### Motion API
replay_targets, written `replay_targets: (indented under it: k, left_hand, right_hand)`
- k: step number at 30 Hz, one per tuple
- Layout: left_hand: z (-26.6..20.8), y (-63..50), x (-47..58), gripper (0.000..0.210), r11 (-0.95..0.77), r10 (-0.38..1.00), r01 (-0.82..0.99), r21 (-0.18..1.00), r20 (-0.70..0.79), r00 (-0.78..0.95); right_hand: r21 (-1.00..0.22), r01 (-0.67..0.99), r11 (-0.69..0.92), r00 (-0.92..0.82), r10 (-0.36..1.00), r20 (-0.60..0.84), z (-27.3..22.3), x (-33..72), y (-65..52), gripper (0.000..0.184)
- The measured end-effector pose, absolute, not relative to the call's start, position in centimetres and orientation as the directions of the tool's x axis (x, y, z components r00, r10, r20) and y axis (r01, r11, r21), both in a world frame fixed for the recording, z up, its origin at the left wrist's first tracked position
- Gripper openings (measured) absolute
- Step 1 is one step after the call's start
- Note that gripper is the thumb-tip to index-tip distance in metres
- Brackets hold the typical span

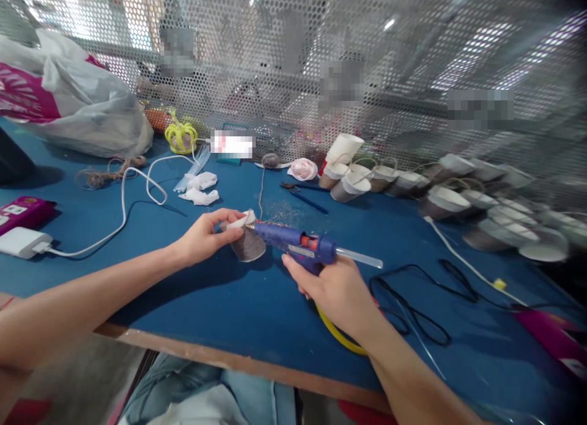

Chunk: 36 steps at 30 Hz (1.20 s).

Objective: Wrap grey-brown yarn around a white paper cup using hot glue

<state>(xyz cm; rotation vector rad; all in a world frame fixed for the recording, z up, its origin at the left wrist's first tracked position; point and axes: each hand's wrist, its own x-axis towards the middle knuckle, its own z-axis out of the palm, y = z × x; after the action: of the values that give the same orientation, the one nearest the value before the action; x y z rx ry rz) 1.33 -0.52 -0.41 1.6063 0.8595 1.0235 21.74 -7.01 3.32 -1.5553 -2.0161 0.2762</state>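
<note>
As left fingers (228, 236) seemingly pinch the cup (249, 247), right fingers (299, 275) clasp the glue gun (280, 236).

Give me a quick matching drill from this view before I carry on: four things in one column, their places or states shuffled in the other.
Things
1. Blue plastic glue gun
2. Small brown-sided cup with a white rim
3. Metal pliers with blue handles
4. Large white-and-magenta plastic bag

Places or states
A. At the back left, by the perforated grey metal screen
B. Gripped in the bare right hand
C. Lying on the blue tabletop, handles spread
D. Held in the bare left hand

Pairs: 1-B, 2-D, 3-C, 4-A
</note>
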Motion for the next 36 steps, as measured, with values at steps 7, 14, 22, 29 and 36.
replay_targets:
  k: [7,14,22,29,36]
  left_hand:
    - [-0.4,-0.4,1.2,0.018,-0.261,0.885,0.051,0.964,0.217,0.413]
    - [-0.4,-0.3,1.0,0.018,-0.251,0.875,0.056,0.966,0.202,0.440]
    - [-0.4,-0.3,1.0,0.020,-0.246,0.871,0.043,0.968,0.201,0.448]
    - [-0.5,-0.2,0.9,0.021,-0.252,0.864,0.033,0.967,0.209,0.458]
    - [-0.5,-0.2,0.7,0.020,-0.250,0.857,0.029,0.968,0.208,0.471]
  right_hand:
    - [-0.510,0.816,0.272,-0.148,0.951,0.270,3.5,21.7,-6.9,0.024]
    - [-0.607,0.776,0.174,-0.076,0.980,0.184,3.9,21.5,-7.0,0.028]
    - [-0.655,0.745,0.125,-0.030,0.988,0.153,4.1,21.4,-7.0,0.028]
    - [-0.644,0.748,0.159,-0.057,0.983,0.176,4.1,21.4,-7.1,0.027]
    - [-0.702,0.704,0.108,-0.054,0.994,0.098,4.4,21.3,-7.1,0.029]
